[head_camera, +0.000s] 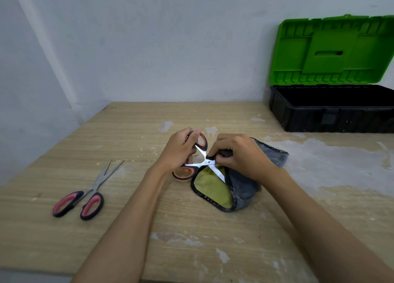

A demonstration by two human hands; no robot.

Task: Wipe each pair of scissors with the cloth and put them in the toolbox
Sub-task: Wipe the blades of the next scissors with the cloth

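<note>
Worn wooden table (128, 197): left hand (178, 151) gripping orange scissors (197, 161), right hand (238, 154) pinching cloth (241, 188) at pivot. Mid-wipe; toolbox (328, 120) next.

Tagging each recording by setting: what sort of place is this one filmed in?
Probably a bare workroom or utility corner, not a lived-in room: a worn wooden table blotched with white paint or plaster, an open green-lidded toolbox against a plain scuffed white wall.

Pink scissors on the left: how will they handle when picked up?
The pink scissors look rigid and probably light. Their blades lie slightly apart, so they may swing at the pivot. Lying flat on the table, they shouldn't roll.
</note>
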